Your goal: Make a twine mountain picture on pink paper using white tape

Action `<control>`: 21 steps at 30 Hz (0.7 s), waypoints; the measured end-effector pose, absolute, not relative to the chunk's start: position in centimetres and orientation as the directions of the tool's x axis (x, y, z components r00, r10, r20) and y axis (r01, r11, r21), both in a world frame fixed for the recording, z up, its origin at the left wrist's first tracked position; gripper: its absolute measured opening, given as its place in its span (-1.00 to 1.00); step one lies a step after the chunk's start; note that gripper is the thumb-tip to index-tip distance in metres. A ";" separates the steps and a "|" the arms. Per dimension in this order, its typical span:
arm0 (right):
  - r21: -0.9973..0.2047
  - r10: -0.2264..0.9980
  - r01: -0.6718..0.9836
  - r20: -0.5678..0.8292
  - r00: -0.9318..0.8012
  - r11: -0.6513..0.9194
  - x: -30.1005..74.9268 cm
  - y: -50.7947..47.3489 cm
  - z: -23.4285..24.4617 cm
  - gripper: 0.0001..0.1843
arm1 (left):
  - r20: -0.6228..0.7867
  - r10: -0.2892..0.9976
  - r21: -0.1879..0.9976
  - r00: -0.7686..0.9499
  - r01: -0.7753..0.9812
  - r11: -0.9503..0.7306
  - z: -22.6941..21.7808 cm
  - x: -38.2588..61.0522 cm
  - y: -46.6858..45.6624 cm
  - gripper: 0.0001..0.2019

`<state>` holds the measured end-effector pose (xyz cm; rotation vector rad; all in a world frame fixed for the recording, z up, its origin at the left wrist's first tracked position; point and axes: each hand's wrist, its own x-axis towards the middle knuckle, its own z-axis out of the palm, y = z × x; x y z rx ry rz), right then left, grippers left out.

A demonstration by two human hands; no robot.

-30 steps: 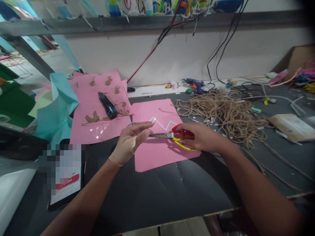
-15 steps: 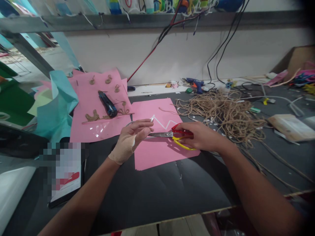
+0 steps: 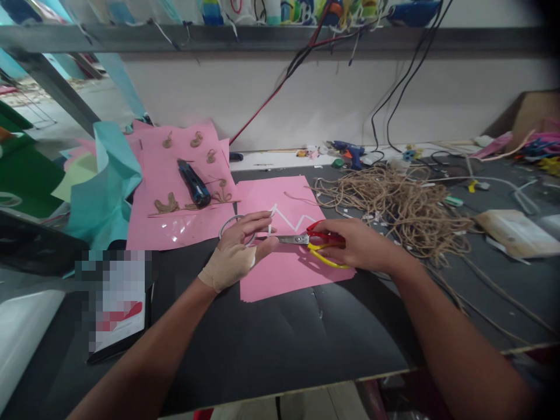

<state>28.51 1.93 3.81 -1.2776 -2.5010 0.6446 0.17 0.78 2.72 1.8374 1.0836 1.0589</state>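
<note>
Plainly, right hand fingers grip red-yellow scissors; left hand fingers pinch a white strip.

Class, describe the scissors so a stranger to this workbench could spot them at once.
On the black table, find the pink sheet beside the tangled twine. The scissors are held over it in the right hand, blades pointing at the left hand. Only they have red and yellow handle loops.

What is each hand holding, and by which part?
The right hand holds the scissors by their red and yellow handle loops. The left hand pinches a thin white strip between its fingertips, close to the blades.
</note>
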 end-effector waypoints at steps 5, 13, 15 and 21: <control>-0.499 0.821 0.702 0.037 -0.569 0.509 28.6 1.8 3.9 -0.61 | 0.295 0.878 0.872 0.376 0.270 -0.408 2.5 0.0 0.9 -0.63; -0.526 0.824 0.696 0.018 -0.566 0.489 28.4 1.7 3.9 -0.62 | 0.234 0.888 0.917 0.396 0.215 -0.337 3.0 -0.2 0.7 -0.67; -0.540 0.825 0.691 0.013 -0.565 0.481 28.4 1.7 3.9 -0.62 | 0.255 0.877 0.878 0.407 0.283 -0.387 3.2 -0.3 0.7 -0.75; -0.492 0.825 0.713 0.022 -0.564 0.500 28.3 1.7 4.1 -0.63 | 0.252 0.879 0.832 0.405 0.374 -0.411 3.4 -0.2 0.7 -0.65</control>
